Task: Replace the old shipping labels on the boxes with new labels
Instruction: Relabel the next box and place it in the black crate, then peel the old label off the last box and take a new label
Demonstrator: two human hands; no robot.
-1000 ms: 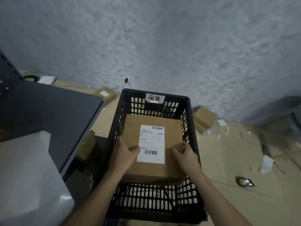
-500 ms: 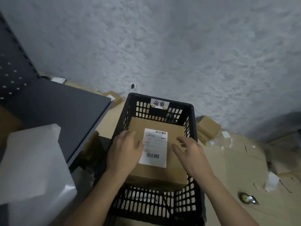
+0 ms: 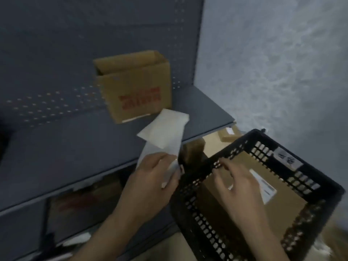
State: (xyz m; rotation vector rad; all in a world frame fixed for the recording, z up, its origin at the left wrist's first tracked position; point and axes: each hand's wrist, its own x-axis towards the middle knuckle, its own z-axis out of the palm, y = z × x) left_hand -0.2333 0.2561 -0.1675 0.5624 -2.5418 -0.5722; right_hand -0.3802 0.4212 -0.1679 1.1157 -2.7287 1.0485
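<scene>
Paper sheets (image 3: 163,132) held tight in L grip (image 3: 150,178) at 9 o'clock; R grip (image 3: 237,182) on box (image 3: 286,200) in crate (image 3: 305,178), can't tell if closed.

Seen from the middle of the view, the grey metal shelf board (image 3: 66,157) lies open toward 9 o'clock. At 12 o'clock an open-topped brown cardboard box with red print (image 3: 135,91) stands on it, close to the perforated grey back panel (image 3: 75,53). White paper sheets (image 3: 163,130), held in the left hand (image 3: 150,183), hang just in front of that box. At 4 o'clock the walls of the black slotted plastic crate (image 3: 199,178) fence in a labelled brown cardboard box (image 3: 288,178). The right hand (image 3: 239,181) reaches it from above.
</scene>
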